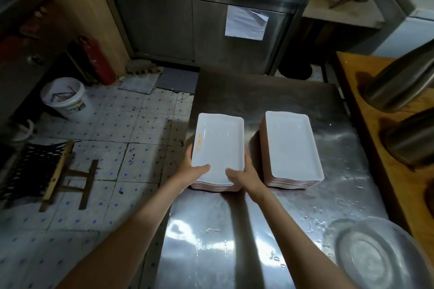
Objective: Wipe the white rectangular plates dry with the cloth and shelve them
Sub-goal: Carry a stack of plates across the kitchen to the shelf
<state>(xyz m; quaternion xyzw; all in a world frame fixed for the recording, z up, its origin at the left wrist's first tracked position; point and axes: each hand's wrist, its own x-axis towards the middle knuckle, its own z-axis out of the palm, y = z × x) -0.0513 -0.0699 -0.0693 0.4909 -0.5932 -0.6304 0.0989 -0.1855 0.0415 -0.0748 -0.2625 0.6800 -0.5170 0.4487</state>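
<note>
Two plate stacks (218, 148) (293, 148), two hands (190, 171) (244, 177), two steel canisters (399, 82) (411, 141), one basin (375, 253), one bucket (64, 97).

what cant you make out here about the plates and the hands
Head view only:
- Left stack: plate count unreadable, edges too thin; orange print too small.
- Left hand and right hand: fingers hidden under the stack.
- Right stack: lower plates covered.
- Cloth and shelf: not in view.

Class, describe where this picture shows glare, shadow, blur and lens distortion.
Head view: bright glare patches on the wet steel table; both forearms cast dark shadows across it; the top right corner is smeared with blur; wide-angle bending curves the cabinet edges; the floor at left is dim.
</note>
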